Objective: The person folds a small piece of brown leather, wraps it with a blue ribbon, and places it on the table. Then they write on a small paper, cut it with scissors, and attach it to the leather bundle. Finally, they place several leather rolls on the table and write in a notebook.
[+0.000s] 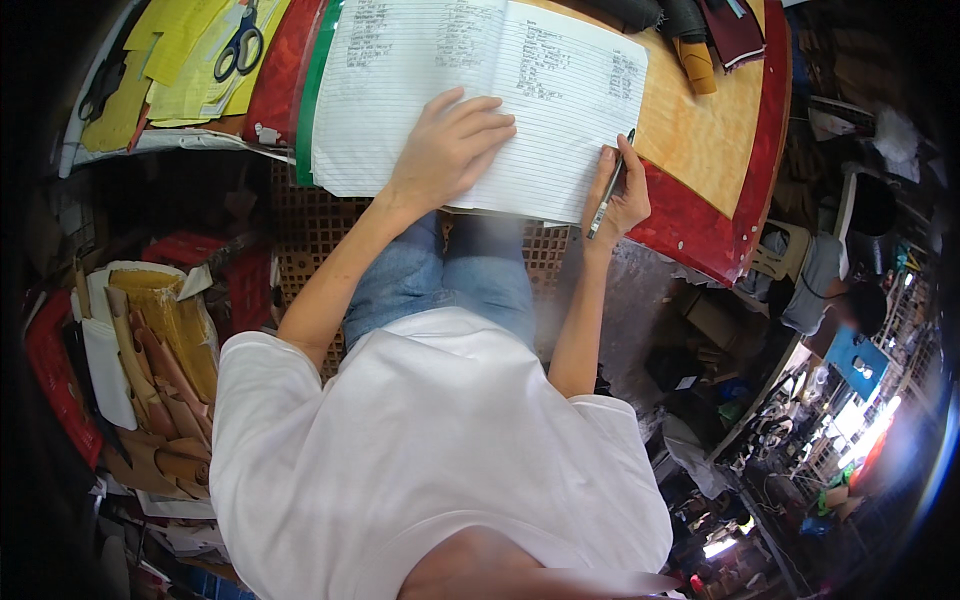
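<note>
Nearest the camera, at six o'clock, a white T-shirt (430, 450) fills the lower middle, with knees in blue jeans (445, 275) just beyond it toward twelve. At about eight o'clock from the shirt stands a crate of rolled tan and brown leather pieces (150, 370), beside a red bin (55, 385).

Both forearms rise from the shirt toward twelve o'clock. The left hand (445, 150) lies palm down on the open lined notebook (480, 95), its fingers (490, 112) spread flat and released, gripping nothing, pressing the near part of the page. At three o'clock from it, the right hand (622, 195) sits at the notebook's near right corner, its fingers clenched around a dark pen (610, 188); the pen runs slanted, its far end toward one o'clock, lying over the page edge. Whether its tip touches the paper cannot be told.

The notebook lies open on the tabletop (700, 130), a pale wooden surface with a red edge, its near rim hanging over the knees. Handwritten lines fill the far parts of both pages.

Farther out, at eleven o'clock from the notebook, black-handled scissors (240, 45) rest on yellow sheets of paper (190, 60). At one o'clock, near the tabletop's far edge, are dark rolls and a mustard-coloured roll (695, 60) next to a dark red folded piece (735, 30). At three to four o'clock, well apart, another person in a grey top (815, 285) is among cluttered stalls.
</note>
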{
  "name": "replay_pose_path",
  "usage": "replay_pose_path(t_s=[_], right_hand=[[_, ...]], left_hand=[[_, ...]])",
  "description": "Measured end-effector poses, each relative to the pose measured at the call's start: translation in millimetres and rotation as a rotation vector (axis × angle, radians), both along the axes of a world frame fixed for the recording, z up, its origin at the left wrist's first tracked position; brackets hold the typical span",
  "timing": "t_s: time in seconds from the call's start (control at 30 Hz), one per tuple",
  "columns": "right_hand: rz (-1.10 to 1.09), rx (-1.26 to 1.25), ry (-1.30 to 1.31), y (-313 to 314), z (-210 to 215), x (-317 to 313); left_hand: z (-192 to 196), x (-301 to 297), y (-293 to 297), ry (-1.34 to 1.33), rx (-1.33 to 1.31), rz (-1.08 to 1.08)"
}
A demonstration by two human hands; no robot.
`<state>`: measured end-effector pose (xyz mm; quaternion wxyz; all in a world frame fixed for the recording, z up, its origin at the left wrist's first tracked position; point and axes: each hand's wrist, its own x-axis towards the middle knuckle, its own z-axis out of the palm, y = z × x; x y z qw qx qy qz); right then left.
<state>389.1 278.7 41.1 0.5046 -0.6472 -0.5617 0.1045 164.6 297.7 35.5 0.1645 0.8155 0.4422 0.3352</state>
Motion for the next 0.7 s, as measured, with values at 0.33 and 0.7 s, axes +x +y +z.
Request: replay_pose_path(t_s=[0.33, 0.7], right_hand=[[0.015, 0.031, -0.124, 0.2, -0.1, 1.9], [0.011, 0.042, -0.158, 0.5, -0.8, 1.8]], left_hand=[[-0.7, -0.3, -0.2, 0.0, -0.014, -0.002], [0.1, -1.0, -0.4, -0.002, -0.01, -0.008]])
